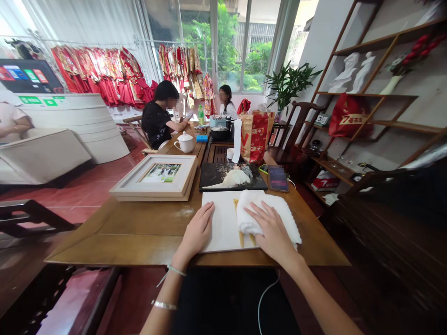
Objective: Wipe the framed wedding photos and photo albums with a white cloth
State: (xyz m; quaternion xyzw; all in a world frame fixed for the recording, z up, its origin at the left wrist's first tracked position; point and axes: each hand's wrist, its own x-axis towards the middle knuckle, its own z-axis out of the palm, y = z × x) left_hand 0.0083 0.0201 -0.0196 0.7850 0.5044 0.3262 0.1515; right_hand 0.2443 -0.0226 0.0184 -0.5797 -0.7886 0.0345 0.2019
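Some bracing from the left hand [197, 231], fingers together on the white board [221, 228], should help the right hand [274, 229], fingers apart, press the towel [288, 220] evenly.

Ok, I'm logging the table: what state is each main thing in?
Towel, bunched, under the right hand
Panel, flat, partly covered
Left hand, open, at the panel's edge
Frames, stacked, top one face up
Print, flat, picture up
Phone, screen up
Cup, lid on
Bottle, upright
Paper bag, upright
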